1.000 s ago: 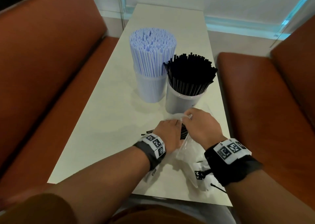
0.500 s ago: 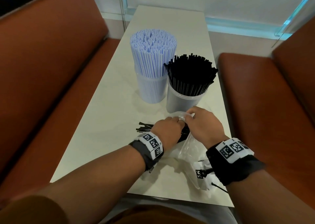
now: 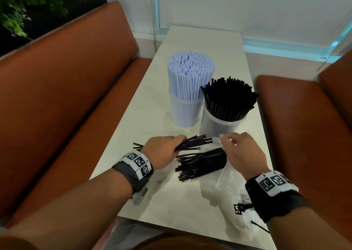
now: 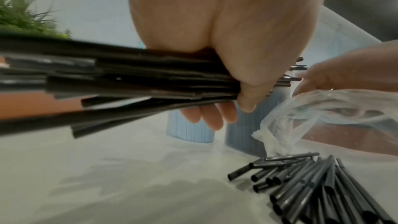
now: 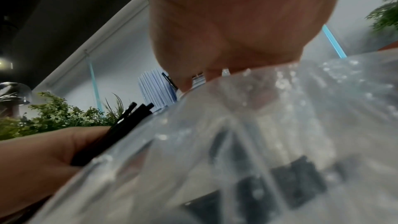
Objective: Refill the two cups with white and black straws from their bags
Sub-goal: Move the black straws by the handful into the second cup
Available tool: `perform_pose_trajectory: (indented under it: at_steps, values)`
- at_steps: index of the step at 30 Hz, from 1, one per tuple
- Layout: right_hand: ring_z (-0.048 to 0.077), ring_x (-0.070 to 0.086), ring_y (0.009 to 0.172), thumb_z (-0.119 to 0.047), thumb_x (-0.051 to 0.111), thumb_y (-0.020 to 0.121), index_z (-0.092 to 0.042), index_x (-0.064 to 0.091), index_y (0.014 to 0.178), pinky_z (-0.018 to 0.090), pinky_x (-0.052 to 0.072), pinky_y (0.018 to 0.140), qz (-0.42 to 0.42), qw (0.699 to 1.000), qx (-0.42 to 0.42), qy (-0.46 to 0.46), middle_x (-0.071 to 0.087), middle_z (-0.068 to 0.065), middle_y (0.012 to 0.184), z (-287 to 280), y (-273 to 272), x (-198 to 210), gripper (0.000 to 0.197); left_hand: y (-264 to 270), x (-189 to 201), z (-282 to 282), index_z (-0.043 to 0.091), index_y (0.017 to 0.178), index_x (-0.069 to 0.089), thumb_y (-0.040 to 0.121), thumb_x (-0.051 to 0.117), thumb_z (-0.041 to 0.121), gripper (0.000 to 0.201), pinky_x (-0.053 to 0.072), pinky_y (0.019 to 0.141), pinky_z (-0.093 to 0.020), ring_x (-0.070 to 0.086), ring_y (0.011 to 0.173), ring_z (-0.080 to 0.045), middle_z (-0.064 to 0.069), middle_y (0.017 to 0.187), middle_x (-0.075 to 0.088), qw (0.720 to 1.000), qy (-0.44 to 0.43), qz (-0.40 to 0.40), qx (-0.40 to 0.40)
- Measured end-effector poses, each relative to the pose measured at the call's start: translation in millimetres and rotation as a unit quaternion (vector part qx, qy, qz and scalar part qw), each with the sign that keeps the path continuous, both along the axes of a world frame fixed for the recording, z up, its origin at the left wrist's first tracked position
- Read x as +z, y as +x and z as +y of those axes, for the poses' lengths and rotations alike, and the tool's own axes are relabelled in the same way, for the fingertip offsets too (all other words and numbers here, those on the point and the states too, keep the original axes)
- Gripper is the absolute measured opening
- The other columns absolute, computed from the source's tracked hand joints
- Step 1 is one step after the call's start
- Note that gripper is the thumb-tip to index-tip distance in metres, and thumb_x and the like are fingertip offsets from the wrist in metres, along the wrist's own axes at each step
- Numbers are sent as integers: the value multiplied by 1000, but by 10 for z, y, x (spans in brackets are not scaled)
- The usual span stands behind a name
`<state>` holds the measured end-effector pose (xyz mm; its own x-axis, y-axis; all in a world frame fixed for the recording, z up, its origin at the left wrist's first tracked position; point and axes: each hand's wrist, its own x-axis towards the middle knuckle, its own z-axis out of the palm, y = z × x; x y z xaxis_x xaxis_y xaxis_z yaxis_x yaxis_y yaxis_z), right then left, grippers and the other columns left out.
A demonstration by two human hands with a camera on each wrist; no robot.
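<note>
My left hand [image 3: 163, 150] grips a bundle of black straws [image 3: 194, 145] just above the table, fingers and thumb curled round it [image 4: 247, 94]. My right hand [image 3: 242, 150] pinches the mouth of a clear plastic bag [image 3: 224, 175], which drapes under the wrist [image 5: 258, 142]. A loose pile of black straws [image 3: 202, 164] lies at the bag's mouth on the table [image 4: 312, 185]. Behind stand two clear cups: the left one [image 3: 186, 108] packed with white straws [image 3: 190, 74], the right one [image 3: 215, 124] holding black straws [image 3: 230, 97].
The narrow white table [image 3: 152, 116] runs between two brown benches, one on the left [image 3: 66, 97] and one on the right [image 3: 304, 126]. Green plants [image 3: 38, 2] stand behind the left bench. A wall and window sill close off the table's far end.
My left hand has pulled a bundle of black straws out of the bag toward the left and lifted it. More straws now lie spilled at the bag's mouth. The view has tilted upward.
</note>
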<state>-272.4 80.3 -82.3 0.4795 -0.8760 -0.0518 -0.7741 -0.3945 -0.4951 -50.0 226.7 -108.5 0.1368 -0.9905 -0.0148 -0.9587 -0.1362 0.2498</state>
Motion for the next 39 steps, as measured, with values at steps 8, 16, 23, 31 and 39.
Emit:
perform_pose_trajectory:
  at_steps: [8, 16, 23, 31, 39]
  values:
    - [9, 62, 97, -57, 38, 98, -18, 69, 99, 6, 45, 82, -366, 924, 81, 80, 66, -3, 105, 356, 323, 298, 49, -126, 176, -80, 31, 129, 51, 95, 58, 34, 35, 44, 65, -30, 65, 88, -21, 6, 106, 69, 996, -81, 16, -15]
    - [0, 64, 82, -33, 46, 104, -19, 73, 91, 10, 44, 70, -313, 948, 38, 50, 70, -6, 83, 355, 458, 316, 34, -436, 378, -309, 28, 130, 47, 89, 60, 34, 43, 44, 59, -31, 64, 79, -22, 5, 100, 67, 991, -129, 25, -10]
    - [22, 70, 110, -53, 37, 105, -14, 70, 114, 37, 55, 93, -470, 831, -76, 289, 75, 10, 111, 313, 430, 345, 52, -316, 716, -395, 42, 110, 53, 89, 66, 36, 25, 50, 63, -24, 65, 66, -8, 11, 70, 64, 904, -250, 342, 67]
    - [28, 67, 117, -74, 26, 97, -8, 64, 129, 50, 45, 108, -518, 701, -95, 480, 70, 15, 125, 362, 469, 387, 83, -432, 1339, -577, 30, 95, 72, 88, 73, 16, 16, 57, 73, -35, 72, 73, -26, -6, 80, 71, 586, -387, 710, 59]
    - [32, 62, 124, -68, 26, 101, -4, 60, 134, 49, 47, 107, -530, 692, -76, 484, 67, 19, 130, 303, 433, 420, 79, -598, 1237, -663, 17, 96, 60, 91, 68, 4, 16, 58, 75, -37, 69, 71, -26, -7, 78, 68, 551, -380, 736, 104]
